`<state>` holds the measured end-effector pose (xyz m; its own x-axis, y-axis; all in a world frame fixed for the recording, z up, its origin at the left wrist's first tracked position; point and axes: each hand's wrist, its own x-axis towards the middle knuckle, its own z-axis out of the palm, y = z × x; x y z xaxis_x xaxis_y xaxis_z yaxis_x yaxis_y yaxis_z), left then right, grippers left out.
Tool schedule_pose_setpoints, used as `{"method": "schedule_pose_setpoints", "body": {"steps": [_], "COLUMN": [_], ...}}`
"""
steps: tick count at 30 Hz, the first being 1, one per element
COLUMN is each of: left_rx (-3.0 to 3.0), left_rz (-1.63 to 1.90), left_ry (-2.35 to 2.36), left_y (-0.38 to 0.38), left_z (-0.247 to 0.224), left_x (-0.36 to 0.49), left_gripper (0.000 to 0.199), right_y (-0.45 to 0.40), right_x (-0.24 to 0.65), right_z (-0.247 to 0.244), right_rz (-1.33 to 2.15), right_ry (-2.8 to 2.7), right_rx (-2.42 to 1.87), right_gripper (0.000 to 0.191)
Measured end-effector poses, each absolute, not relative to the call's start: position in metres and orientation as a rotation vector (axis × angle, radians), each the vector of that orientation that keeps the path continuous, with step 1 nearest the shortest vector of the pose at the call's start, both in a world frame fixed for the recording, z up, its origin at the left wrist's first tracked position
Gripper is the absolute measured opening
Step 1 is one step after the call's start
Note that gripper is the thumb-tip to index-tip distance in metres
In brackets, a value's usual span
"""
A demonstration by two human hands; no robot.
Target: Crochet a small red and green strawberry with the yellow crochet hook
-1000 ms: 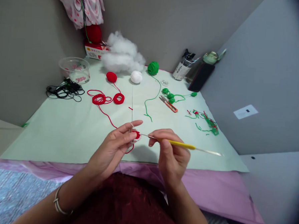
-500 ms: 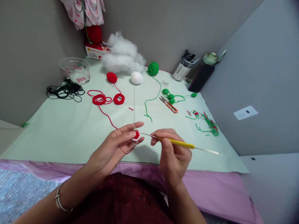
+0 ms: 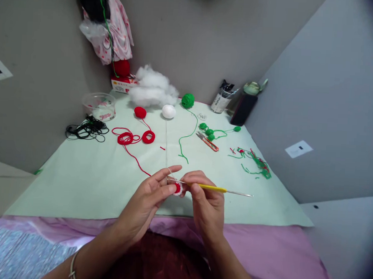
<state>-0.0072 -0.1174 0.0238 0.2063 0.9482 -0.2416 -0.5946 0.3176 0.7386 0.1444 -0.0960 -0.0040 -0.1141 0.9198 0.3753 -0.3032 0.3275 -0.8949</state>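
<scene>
Between thumb and fingers my left hand (image 3: 154,192) pinches a small round crochet piece (image 3: 178,189), red in the middle with a white edge. White yarn passes over its raised index finger and runs back to a white yarn ball (image 3: 168,111). My right hand (image 3: 206,203) grips a crochet hook (image 3: 213,188) by its yellow handle, the metal shaft sticking out to the right. The hook's other tip lies at the top edge of the piece, among the white yarn; whether it is through a stitch I cannot tell. Red yarn (image 3: 137,162) trails behind my left hand.
Behind lie a red yarn ball (image 3: 140,112), white stuffing (image 3: 153,88) and a green yarn ball (image 3: 187,100). To the right are orange thread snips (image 3: 207,141), green crocheted pieces (image 3: 209,131), yarn scraps (image 3: 260,165) and a dark bottle (image 3: 244,109). Black cord (image 3: 88,128) and a clear tub (image 3: 99,106) stand left.
My right hand has moved left, bringing the hook's tip from beside the crochet piece to its top edge and the yarn. The view has tilted up, so the table sits lower.
</scene>
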Motion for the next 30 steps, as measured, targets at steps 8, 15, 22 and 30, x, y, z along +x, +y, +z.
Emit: {"method": "schedule_pose_setpoints", "body": {"steps": [8, 15, 22, 30], "left_rx": [0.489, 0.486, 0.947, 0.897], "left_rz": [1.136, 1.108, 1.167, 1.27], "left_ry": [0.712, 0.611, 0.963, 0.699], "left_y": [-0.116, -0.116, -0.118, -0.131], "left_z": [0.022, 0.019, 0.016, 0.055], "left_x": [-0.01, -0.011, -0.009, -0.048], "left_gripper": [0.056, 0.044, 0.032, 0.008], "right_y": [-0.094, -0.09, -0.098, -0.094], "right_x": [0.144, 0.145, 0.142, 0.184], "right_z": [0.001, 0.007, -0.005, 0.026], "right_rz": [1.339, 1.633, 1.308, 1.653], "right_ry": [-1.009, -0.79, -1.118, -0.69], "right_rx": [-0.67, -0.661, -0.744, -0.409], "right_gripper": [0.017, 0.021, 0.015, 0.02]}}
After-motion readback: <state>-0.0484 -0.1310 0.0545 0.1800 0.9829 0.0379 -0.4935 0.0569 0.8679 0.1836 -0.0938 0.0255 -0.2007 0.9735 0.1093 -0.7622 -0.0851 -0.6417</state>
